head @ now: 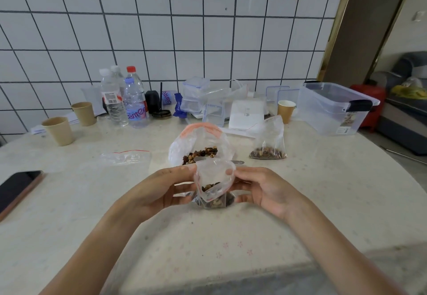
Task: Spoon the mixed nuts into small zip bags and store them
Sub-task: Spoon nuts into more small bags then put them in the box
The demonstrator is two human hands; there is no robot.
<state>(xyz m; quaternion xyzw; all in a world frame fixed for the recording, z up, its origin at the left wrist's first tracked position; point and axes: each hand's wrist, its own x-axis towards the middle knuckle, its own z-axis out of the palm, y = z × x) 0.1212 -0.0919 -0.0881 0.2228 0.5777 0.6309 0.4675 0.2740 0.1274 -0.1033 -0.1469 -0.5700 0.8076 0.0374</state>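
Between both hands, small zip bag (213,184) stands mouth-up.

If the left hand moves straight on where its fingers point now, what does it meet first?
The left hand points right, so it likely meets the small clear zip bag of nuts it already pinches, then the right hand.

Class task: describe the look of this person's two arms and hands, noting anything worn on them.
Both forearms are bare up to the frame's bottom edge; no sleeves show. The left hand and right hand wear no gloves, and no rings, watch or bracelet are visible on the fingers and wrists that show. Nails look short and unpainted, though blur limits certainty.
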